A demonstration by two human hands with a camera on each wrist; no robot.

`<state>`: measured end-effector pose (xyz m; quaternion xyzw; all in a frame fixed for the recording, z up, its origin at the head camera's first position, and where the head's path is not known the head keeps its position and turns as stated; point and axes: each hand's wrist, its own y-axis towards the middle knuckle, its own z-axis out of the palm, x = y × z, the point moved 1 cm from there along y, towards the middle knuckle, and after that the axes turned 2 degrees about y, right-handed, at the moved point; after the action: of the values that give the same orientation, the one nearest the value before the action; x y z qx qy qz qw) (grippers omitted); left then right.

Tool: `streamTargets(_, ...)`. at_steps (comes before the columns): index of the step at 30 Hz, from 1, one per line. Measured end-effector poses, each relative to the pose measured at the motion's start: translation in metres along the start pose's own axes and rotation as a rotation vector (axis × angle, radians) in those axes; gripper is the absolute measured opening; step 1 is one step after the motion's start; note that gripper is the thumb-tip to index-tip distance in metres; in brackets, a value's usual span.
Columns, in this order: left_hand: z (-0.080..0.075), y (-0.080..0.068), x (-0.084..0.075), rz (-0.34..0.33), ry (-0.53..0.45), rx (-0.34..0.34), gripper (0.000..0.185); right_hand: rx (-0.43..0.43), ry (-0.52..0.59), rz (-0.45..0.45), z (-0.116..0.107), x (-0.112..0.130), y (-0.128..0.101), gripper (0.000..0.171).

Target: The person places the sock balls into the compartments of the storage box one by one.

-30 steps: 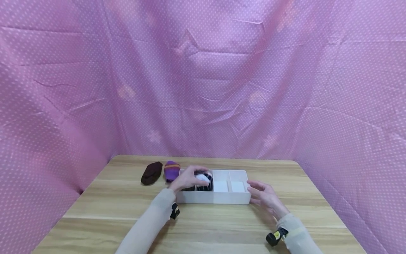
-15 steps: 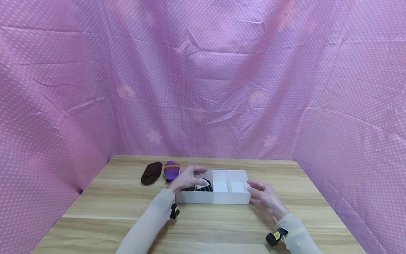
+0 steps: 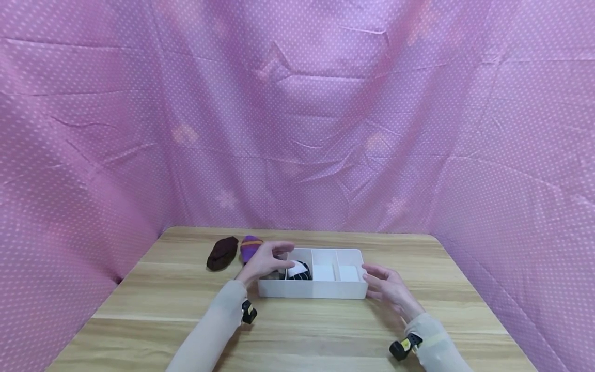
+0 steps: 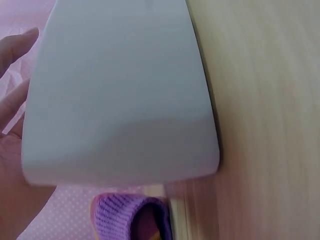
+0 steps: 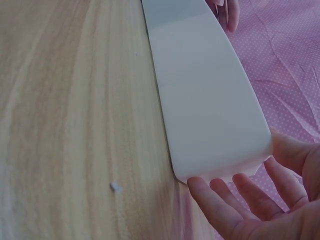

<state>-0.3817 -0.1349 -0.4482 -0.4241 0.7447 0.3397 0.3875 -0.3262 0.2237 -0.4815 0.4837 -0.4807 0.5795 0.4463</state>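
A long white divided box (image 3: 321,290) lies across the table. My left hand (image 3: 264,261) hovers over its left end, thumb and fingers apart, nothing held. Just beyond the thumb, a black-and-white patterned sock (image 3: 302,272) sits rolled in the second compartment. Something dark (image 3: 278,275) fills part of the leftmost compartment, mostly covered by that hand. At the box's right end, the fingertips of my right hand (image 3: 390,289) touch the end wall, fingers spread and loosely bent; the right wrist view shows the thumb near the far corner.
Left of the box lie a purple sock (image 3: 249,248) with an orange stripe and a dark maroon bundle (image 3: 223,253). Pink dotted cloth (image 3: 297,129) surrounds the wooden table. A tiny white scrap (image 5: 115,187) shows on the wood.
The patterned sock has left my left hand and dropped into the second compartment. That hand has then shifted left, toward the box's end. My right hand has stayed still.
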Motion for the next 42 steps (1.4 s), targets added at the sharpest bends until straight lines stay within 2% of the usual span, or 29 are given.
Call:
streamTargets(6,-0.012,-0.006,0.003,0.030,-0.003,-0.039,0.055,0.001,0.003,0.003,0.000,0.000,0.000,0.056)
streamTargets(14,-0.030,-0.015,0.005,0.000,0.043,-0.115,0.050,0.007,0.004,0.004,-0.001,0.001,-0.002,0.057)
streamTargets(19,-0.041,-0.015,0.008,-0.019,0.053,-0.163,0.045,0.007,-0.006,0.004,-0.001,0.001,-0.002,0.057)
streamTargets(24,-0.054,-0.012,0.009,-0.041,0.011,-0.240,0.043,-0.002,-0.010,0.011,-0.001,0.002,-0.002,0.056)
streamTargets(28,-0.062,-0.009,0.013,-0.037,0.008,-0.267,0.042,-0.010,-0.012,0.014,0.000,0.002,-0.002,0.056)
streamTargets(33,-0.068,-0.008,0.021,-0.055,0.005,-0.280,0.046,-0.015,0.000,0.021,0.001,0.002,-0.003,0.055)
streamTargets(39,-0.069,-0.005,0.028,-0.002,0.090,-0.307,0.045,-0.015,-0.007,0.013,0.002,0.003,-0.004,0.055)
streamTargets(42,-0.069,-0.003,0.032,-0.002,0.100,-0.317,0.043,-0.011,0.003,0.010,0.003,0.003,-0.004,0.055)
